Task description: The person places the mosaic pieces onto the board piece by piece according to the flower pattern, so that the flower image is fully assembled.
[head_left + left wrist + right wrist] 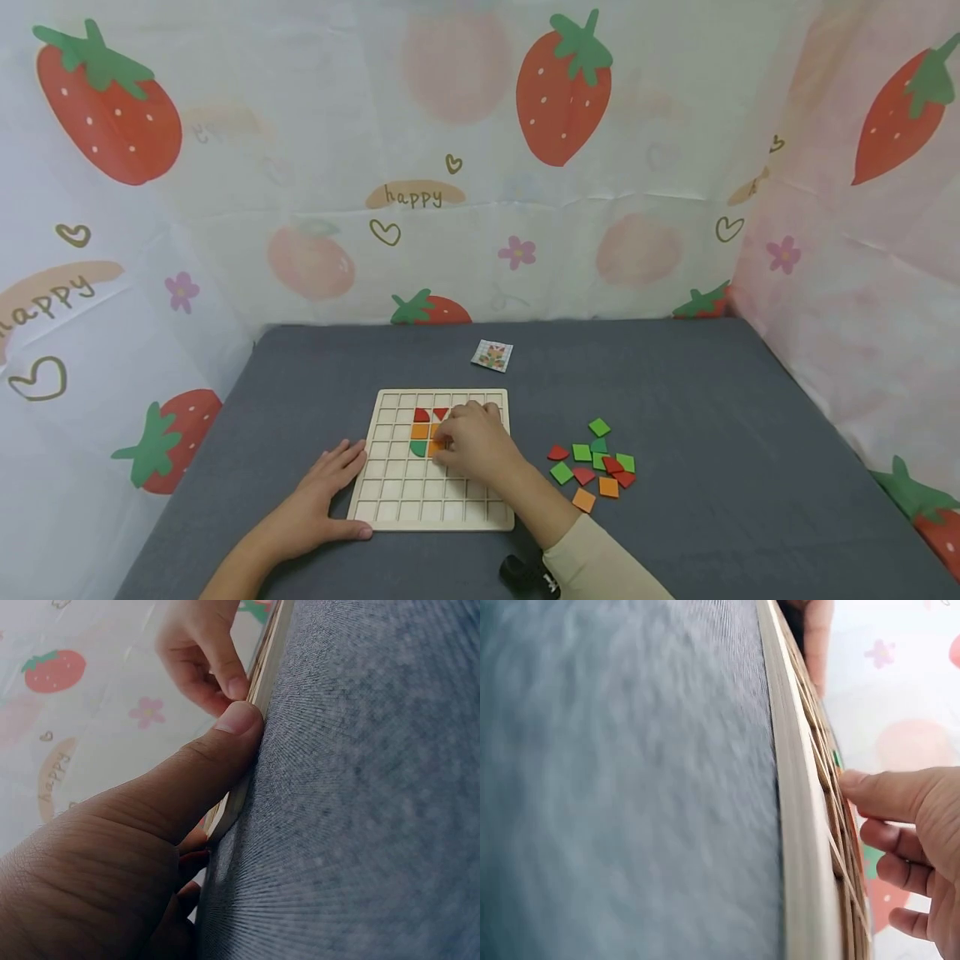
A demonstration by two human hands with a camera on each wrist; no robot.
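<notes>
A pale wooden grid board lies on the dark cloth. Set in its upper middle cells are a red quarter-round tile, a red triangle, an orange square and a green quarter-round tile. My right hand bends over these cells, its thumb and forefinger at another orange square tile, partly hidden by the fingers. Along the board's left edge lies my left hand, fingers extended, thumb against the near corner. From low down, my right thumb shows close over the grid.
Loose green, red and orange tiles are scattered right of the board, some overlapping. Behind it lies a small pattern card. A black object sits by the right sleeve at the near edge. Strawberry-printed curtains enclose the table.
</notes>
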